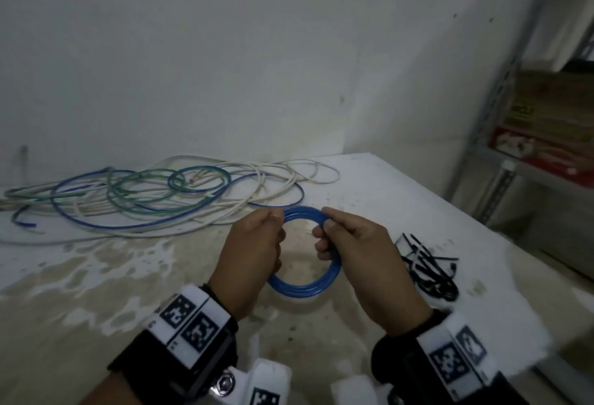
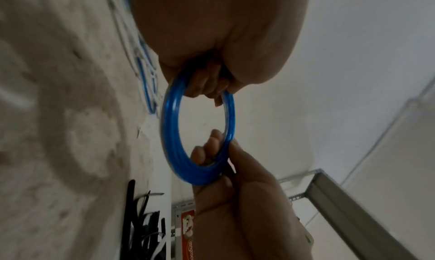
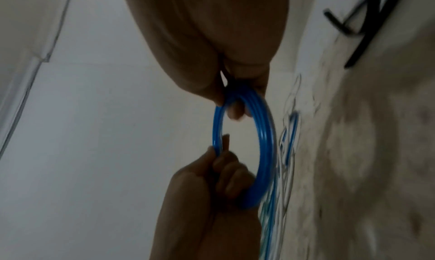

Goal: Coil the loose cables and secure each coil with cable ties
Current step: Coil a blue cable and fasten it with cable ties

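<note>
A blue cable wound into a small tight coil [image 1: 305,287] hangs just above the table between my two hands. My left hand [image 1: 257,244] grips the coil's left side with fingers curled round the strands. My right hand [image 1: 340,240] grips its right side the same way. The left wrist view shows the blue coil [image 2: 169,143] as an upright ring, and the right wrist view shows the coil [image 3: 267,143] likewise. Black cable ties [image 1: 427,268] lie in a loose heap just right of my right hand. Loose blue, green and white cables [image 1: 144,199] sprawl at the back left.
The stained white table [image 1: 112,276] ends at an edge on the right and meets a white wall [image 1: 225,51] behind. A metal shelf rack [image 1: 501,134] with a red box stands at the far right, beyond the table.
</note>
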Available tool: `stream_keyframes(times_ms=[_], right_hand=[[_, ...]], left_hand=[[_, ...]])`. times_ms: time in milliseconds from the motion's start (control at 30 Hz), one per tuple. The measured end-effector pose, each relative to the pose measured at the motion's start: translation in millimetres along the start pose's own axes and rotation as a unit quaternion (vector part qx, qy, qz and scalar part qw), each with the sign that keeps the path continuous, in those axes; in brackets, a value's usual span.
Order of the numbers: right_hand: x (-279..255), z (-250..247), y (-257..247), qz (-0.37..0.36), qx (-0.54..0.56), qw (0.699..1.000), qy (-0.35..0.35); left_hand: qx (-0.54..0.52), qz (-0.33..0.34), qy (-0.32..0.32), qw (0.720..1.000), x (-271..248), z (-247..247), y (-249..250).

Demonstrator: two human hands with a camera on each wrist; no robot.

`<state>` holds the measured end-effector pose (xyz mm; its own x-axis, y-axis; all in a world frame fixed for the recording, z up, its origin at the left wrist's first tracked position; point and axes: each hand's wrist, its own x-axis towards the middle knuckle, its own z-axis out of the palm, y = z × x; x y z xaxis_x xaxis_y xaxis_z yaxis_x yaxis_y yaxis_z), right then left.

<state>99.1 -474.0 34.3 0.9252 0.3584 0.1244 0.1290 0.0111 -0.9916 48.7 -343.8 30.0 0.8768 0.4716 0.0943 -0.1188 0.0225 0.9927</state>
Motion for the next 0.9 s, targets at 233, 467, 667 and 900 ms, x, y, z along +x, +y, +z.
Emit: stream_keyframes(times_ms=[233,467,667,900], right_hand=[[18.8,-62.2,-9.3,-0.026,-0.459,0.888,-0.013],[27.2,-50.9,2.5,0.060,-0.695,0.702,-0.146],[27.0,-46.8,-2.2,0.095,-0.750,0.626,-0.191],[34.9,-44.7,2.7,0.103,-0.753,0.615,-0.212]], left_hand=[[-0.090,-0.060,0.011,0.994,3.1,-10.9,-22.4],[-0.194,-0.095,0.013,0.976,0.1,-19.2,-29.5],[-0.235,-0.113,0.017,0.965,-0.1,-25.3,-33.4],[-0.239,-0.114,0.013,0.964,0.0,-27.1,-35.5]])
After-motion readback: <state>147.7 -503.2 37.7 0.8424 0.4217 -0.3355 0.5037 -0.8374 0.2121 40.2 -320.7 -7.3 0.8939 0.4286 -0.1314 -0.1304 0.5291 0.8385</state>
